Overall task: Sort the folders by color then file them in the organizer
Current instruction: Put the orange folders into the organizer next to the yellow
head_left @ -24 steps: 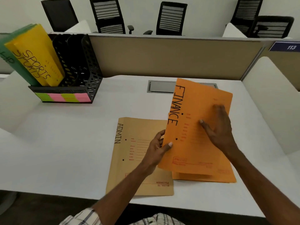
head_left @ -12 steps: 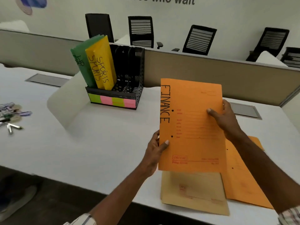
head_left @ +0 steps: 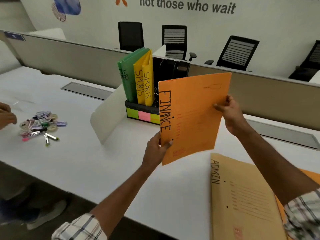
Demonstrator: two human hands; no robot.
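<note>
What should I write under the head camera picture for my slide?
Both hands, left hand and right hand, carry the orange FINANCE folder toward the black organizer.

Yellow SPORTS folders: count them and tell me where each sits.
2. Both stand upright in the black organizer, side by side: one next to the green folders, the other just right of it. More could be hidden behind the held FINANCE folder.

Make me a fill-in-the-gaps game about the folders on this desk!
1. Both hands hold up the orange folder marked ____.
2. The tan folder lying on the desk says ____.
3. The yellow folders in the organizer say ____.
4. Left of them stands a ____ folder.

Missing words: FINANCE, ADMIN, SPORTS, green
</note>
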